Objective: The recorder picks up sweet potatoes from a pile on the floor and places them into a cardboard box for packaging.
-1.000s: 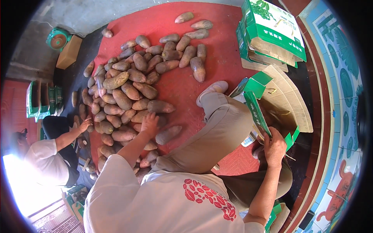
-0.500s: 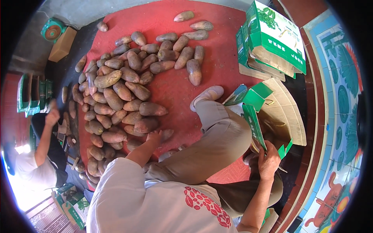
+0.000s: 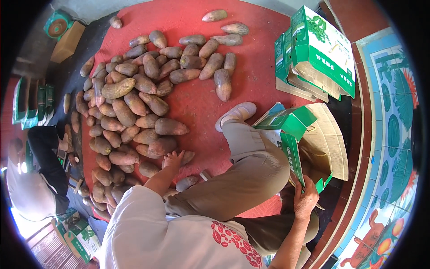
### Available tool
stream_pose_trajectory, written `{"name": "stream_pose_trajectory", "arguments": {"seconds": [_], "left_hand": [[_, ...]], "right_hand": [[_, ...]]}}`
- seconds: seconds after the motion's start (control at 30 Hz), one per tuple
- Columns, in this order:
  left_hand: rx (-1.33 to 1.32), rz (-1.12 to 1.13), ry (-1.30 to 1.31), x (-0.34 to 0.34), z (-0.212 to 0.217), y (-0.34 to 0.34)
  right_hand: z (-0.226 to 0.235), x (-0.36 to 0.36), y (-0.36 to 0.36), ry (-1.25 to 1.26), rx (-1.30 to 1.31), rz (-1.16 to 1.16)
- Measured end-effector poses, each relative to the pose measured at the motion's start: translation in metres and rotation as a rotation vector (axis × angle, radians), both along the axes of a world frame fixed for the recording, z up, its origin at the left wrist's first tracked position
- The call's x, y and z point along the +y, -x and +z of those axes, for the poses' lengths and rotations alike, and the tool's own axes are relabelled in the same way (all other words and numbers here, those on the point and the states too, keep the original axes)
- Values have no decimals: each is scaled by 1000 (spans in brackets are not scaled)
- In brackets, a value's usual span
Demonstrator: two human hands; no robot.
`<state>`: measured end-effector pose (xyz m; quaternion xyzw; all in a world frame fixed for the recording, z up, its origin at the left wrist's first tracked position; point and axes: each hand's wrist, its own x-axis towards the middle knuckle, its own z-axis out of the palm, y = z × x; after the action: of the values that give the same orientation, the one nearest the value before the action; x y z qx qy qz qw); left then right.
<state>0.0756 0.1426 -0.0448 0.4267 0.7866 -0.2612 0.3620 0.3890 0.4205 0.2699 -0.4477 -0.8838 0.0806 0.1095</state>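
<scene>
My left hand [image 3: 172, 160] reaches down at the near right edge of a heap of large brownish-purple tubers, much like sweet potatoes. Its fingers curl over the left end of one tuber [image 3: 187, 157] lying on the red mat. The hand partly hides this tuber. At my right side stands a cardboard box [image 3: 329, 134], green outside and brown inside, with its flaps spread. My right hand [image 3: 306, 197] grips the near edge of its green side panel [image 3: 292, 157], thumb and fingers pinching the board. Shadow hides much of the box's inside.
Loose tubers [image 3: 222, 85] lie beyond the heap on the red mat [image 3: 197, 103]. Stacked green-and-white boxes [image 3: 329, 49] stand far right, beside a tiled, painted wall [image 3: 394, 134]. A co-worker [image 3: 33, 188] sits at the left, near more boxes [image 3: 33, 105]. A green scale [image 3: 58, 25] stands far left.
The view has shifted slightly. My left hand stays at the same tuber, which was blurred before and is sharper now. The co-worker's raised arm has left its place, and their body leans farther left.
</scene>
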Motion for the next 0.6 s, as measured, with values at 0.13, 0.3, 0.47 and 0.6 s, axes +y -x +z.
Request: {"name": "stream_pose_trajectory", "arguments": {"seconds": [0.13, 0.3, 0.47, 0.6], "left_hand": [[-13, 96, -2, 4, 2, -3], [-57, 287, 35, 29, 34, 5], [-363, 519, 2, 36, 55, 36], [-486, 597, -133, 32, 93, 66]], "right_hand": [[2, 0, 4, 10, 19, 4], [1, -1, 3, -9, 19, 3], [1, 0, 0, 38, 0, -18], [2, 0, 2, 43, -5, -18]]}}
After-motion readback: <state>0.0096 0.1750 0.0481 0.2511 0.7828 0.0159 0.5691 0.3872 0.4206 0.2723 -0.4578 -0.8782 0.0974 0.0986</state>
